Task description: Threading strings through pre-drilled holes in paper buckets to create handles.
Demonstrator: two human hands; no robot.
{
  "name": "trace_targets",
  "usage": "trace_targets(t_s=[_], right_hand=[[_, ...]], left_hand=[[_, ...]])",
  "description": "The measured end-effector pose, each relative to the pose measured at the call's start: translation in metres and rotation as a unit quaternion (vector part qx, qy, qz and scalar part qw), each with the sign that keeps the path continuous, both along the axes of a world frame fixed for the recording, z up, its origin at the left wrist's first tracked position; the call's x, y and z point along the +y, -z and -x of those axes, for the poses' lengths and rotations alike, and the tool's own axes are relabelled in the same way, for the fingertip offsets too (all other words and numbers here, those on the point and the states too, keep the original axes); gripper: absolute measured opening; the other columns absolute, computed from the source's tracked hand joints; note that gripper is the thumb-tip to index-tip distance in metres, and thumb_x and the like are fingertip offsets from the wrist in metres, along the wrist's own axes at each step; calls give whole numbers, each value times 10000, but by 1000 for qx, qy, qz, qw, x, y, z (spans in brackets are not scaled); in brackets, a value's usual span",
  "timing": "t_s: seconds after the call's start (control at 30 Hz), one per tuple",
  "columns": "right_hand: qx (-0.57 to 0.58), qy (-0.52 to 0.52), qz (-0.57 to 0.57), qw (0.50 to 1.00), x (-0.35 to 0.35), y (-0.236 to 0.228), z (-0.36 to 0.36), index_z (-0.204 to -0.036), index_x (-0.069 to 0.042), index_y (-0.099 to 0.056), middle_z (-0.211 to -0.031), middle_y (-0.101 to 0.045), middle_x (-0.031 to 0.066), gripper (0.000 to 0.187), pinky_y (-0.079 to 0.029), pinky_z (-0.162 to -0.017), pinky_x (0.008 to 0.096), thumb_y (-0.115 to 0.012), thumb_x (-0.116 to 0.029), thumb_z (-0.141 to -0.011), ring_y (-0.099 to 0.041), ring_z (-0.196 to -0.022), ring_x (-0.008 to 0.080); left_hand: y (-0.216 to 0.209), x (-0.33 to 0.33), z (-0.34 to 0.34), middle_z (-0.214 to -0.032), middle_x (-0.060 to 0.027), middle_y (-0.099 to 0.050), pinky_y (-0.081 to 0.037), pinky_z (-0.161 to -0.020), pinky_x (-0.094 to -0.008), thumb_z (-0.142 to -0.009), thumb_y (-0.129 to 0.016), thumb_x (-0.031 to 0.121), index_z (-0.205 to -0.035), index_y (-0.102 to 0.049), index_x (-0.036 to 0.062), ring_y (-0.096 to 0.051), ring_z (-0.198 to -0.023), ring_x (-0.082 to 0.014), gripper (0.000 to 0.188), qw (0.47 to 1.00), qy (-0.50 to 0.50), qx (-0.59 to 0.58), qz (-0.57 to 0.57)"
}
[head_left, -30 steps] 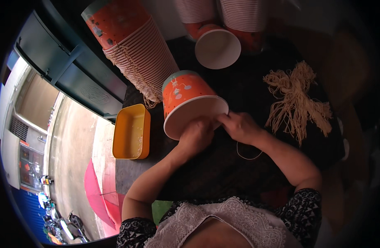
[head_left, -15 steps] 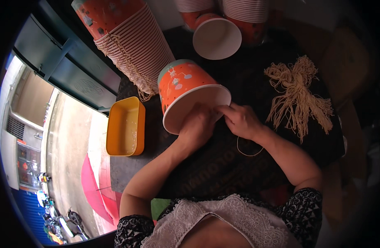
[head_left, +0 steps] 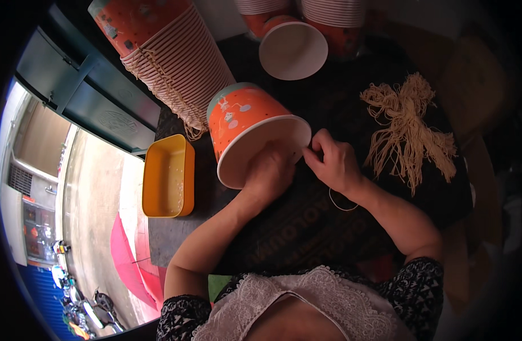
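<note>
An orange paper bucket with a white rim and pale green base lies tilted on the dark table, its mouth toward me. My left hand reaches inside the mouth with its fingers curled; the bucket's inside and my own knuckles hide what they hold. Just off the right side of the rim, my right hand is closed in a pinch. A thin beige string hangs in a loop below that hand, near the wrist. The pinched end is too small to make out clearly.
A tall stack of nested buckets draped with beige strings leans at back left. A yellow tub stands left. Behind is another bucket, mouth forward, near more stacks. A bundle of strings lies right. A pink umbrella shows outside.
My right hand has drawn slightly right, away from the bucket's rim. The bucket and my left hand appear slightly farther left and lower, while the whole view has also shifted a little.
</note>
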State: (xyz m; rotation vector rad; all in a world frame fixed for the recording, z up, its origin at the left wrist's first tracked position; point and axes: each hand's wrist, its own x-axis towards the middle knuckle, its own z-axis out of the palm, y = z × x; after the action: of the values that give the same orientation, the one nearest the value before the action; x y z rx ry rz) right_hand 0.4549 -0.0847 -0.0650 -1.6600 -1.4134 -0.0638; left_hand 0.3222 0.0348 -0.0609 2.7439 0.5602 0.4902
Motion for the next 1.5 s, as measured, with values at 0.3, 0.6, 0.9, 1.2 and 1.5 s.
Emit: trace_targets(t_s=[0.3, 0.6, 0.9, 1.2, 1.5], right_hand=[[-20, 24, 66, 997, 11, 12, 0, -748, 2, -609, -581, -606, 181, 253, -500, -468, 416, -622, -203, -896, -631, -529, 353], [50, 19, 164, 985, 11, -1, 3, -864, -7, -654, -718, -639, 200, 187, -502, -584, 447, -579, -173, -907, -648, -681, 383], [-33, 62, 231, 970, 15, 2, 14, -847, -70, -686, -709, -660, 155, 234, -515, -585, 466, -578, -267, -912, -654, -659, 359], [-86, 64, 221, 969, 11, 1, 17, -756, -71, -647, -651, -647, 168, 206, -521, -568, 472, -594, -228, -878, -648, -614, 369], [-87, 44, 211, 973, 10, 3, 16, -761, -53, -635, -649, -643, 176, 196, -513, -552, 470, -594, -206, -876, -647, -610, 373]], left_hand=[[2, -2, 4, -844, -253, -637, -511, -690, -457, -836, -594, 61, -903, -628, -43, -632, -808, -419, 129, 993, -28, -79, 85], [-11, -10, 20, -825, -240, -634, -515, -710, -444, -805, -594, 87, -907, -627, -35, -637, -782, -395, 162, 997, -10, 69, -17], [-20, -10, 13, -758, -219, -636, -501, -712, -413, -829, -595, 85, -843, -648, -16, -637, -760, -361, 115, 994, 43, 7, 105], [-2, -10, 12, -801, -196, -625, -490, -735, -374, -797, -592, 29, -881, -632, -17, -629, -819, -310, 103, 959, 58, -165, 222], [-14, -8, 4, -626, -15, -546, -411, -512, -233, -891, -549, 175, -806, -650, -3, -505, -546, -97, 222, 858, -82, -137, 489]])
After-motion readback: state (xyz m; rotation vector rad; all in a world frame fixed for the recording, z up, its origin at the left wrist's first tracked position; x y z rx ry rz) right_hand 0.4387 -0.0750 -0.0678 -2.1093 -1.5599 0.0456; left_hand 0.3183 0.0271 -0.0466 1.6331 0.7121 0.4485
